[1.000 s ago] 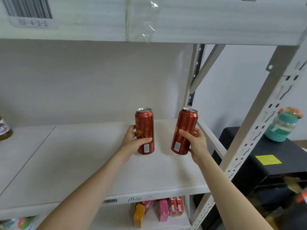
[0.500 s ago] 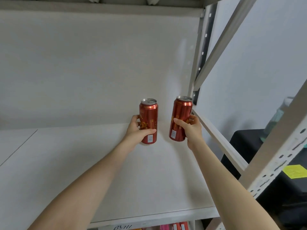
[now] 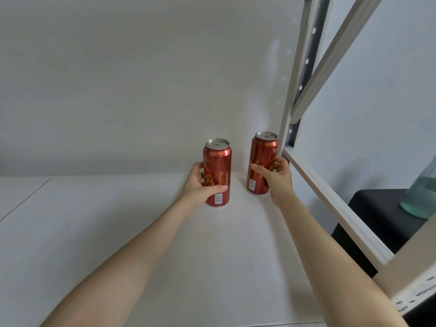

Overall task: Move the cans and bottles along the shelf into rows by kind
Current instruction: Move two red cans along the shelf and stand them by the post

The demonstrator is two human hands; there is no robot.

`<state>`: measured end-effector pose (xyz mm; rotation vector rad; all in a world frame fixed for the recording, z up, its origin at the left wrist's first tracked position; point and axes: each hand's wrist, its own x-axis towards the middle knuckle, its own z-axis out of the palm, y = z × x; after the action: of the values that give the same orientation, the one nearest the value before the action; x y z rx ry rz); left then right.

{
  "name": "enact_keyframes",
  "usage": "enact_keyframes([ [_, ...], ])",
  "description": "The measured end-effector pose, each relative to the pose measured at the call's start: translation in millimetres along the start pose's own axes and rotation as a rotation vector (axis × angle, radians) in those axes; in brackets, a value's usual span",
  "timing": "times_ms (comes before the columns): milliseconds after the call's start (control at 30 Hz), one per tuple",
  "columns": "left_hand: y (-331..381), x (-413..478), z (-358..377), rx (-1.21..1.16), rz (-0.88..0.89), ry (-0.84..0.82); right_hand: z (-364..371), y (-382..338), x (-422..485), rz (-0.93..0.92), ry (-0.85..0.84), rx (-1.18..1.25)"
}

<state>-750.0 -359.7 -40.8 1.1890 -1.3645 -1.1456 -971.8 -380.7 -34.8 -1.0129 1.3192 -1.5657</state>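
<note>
The left hand wraps the lower half of the left can, thumb across the front above the barcode label, fingers curled round the far side. The right hand grips the right can at mid-height, thumb in front and fingertips hooked round its right flank. Both are red beer cans of one kind, tops unopened. The left can stands upright with its base apparently on the shelf. The right can leans slightly, and whether its base touches the board cannot be told. They sit near each other with a gap between, deep at the right end of the shelf and close to the back panel.

As a judgement, this looks like the start of one row: two matching cans brought side by side, neither let go. No other cans or bottles show in this view, so how much sorting is left cannot be read from here.

The right can is just beside the upright post, and the knuckles of the right hand are close to the side rail, which leaves little room for that hand to draw back. A diagonal brace crosses above. Beyond the frame, a black stand carries a greenish jar, well apart from the cans. A seam runs across the board far to the left
</note>
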Motion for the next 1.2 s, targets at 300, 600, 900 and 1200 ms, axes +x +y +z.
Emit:
enact_keyframes([
  [300, -4.5, -2.6, 1.1, -0.016, 0.013, -0.015, -2.3, 10.4, 2.5, -0.037, -0.085, -0.081],
  [600, -13.4, -7.2, -14.6, 0.174, 0.003, -0.036, -24.1, 2.7, -27.3, -0.025, 0.104, -0.015],
  [900, -6.9, -32.1, 4.8, 0.183, 0.008, -0.088, -29.4, -4.6, -77.7, -0.086, -0.095, -0.169],
  [1200, -1.8, -56.0, 56.7, 0.135, 0.004, -0.231, -42.5, -8.7, -102.9, -0.113, -0.293, -0.048],
])
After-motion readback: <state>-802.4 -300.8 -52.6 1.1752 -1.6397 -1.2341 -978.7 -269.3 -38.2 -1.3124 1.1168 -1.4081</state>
